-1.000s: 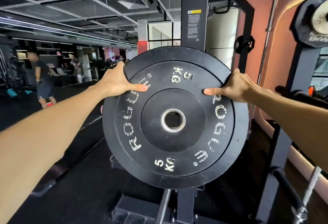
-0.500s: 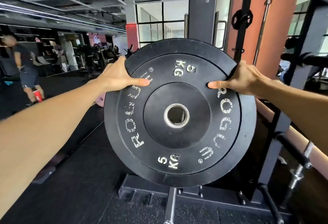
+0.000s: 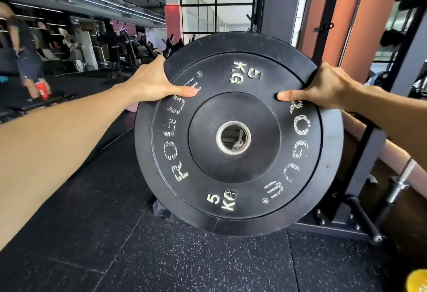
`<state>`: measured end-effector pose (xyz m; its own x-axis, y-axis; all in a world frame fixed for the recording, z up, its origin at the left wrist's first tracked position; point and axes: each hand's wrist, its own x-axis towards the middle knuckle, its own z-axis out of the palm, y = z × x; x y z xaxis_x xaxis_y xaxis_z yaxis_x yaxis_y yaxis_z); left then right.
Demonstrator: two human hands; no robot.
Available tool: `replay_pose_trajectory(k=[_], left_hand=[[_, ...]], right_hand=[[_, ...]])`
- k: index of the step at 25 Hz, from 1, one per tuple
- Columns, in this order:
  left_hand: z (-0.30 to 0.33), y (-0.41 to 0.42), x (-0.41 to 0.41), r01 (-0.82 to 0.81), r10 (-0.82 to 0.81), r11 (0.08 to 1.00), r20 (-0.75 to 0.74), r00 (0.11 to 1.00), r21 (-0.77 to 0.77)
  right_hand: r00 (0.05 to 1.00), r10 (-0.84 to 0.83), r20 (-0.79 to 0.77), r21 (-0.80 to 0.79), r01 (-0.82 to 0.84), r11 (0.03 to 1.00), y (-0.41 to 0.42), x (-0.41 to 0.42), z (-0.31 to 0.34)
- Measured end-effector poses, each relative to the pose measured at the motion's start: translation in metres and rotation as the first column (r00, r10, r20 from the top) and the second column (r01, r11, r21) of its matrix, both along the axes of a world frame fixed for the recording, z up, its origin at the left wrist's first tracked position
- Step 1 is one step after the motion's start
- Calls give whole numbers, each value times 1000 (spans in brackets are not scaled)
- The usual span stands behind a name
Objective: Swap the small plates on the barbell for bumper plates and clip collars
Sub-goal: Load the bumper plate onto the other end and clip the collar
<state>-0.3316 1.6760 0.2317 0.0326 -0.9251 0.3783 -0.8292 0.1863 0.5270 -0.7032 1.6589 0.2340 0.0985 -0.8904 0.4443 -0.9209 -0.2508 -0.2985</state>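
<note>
Holding the bumper plate (image 3: 238,134) upright in front of us, we have our left hand (image 3: 150,81) clamped on its upper left rim and our right hand (image 3: 323,86) on the upper right rim, each thumb pressed flat on the near face and the fingers wrapped out of sight behind the edge, so each grip is closed on the plate. It hangs in the air above the speckled rubber floor (image 3: 184,264), just in front of the dark rack upright (image 3: 280,2), touching neither as far as we can see. We judge it light for its width, going by the 5 KG marks, yet broad enough to swing and twist if held by one side only, so two hands spread across the top half seems the sound way to carry it. Being rubber, it should be stiff, dull under the skin and not slippery, and it will likely take a knock without harm; toes are the thing at risk if it drops. The raised rim gives a good ledge for the fingers, and the steel-lined centre hole (image 3: 233,138) is where the barbell sleeve must go. Its looks are plain: black, scuffed along the outer band, with a stepped hub and worn white ROGUE lettering arcing down both sides, the weight marked top and bottom
</note>
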Motion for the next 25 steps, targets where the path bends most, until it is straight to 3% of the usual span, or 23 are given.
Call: replay_pose_trajectory(k=[7,13,25], left_hand=[[-148,7,2,-6,6,1000,57,998,3],[-226,-3,2,8,-9,1000,100,995,10],[-294,-37,-3,70,-65,995,-69,996,72]], right_hand=[[999,4,-45,35,-3,999,4,-5,-147],[996,-92,18,45,91,995,2,-7,-237],[975,-223,16,132,219,967,3,5,-282]])
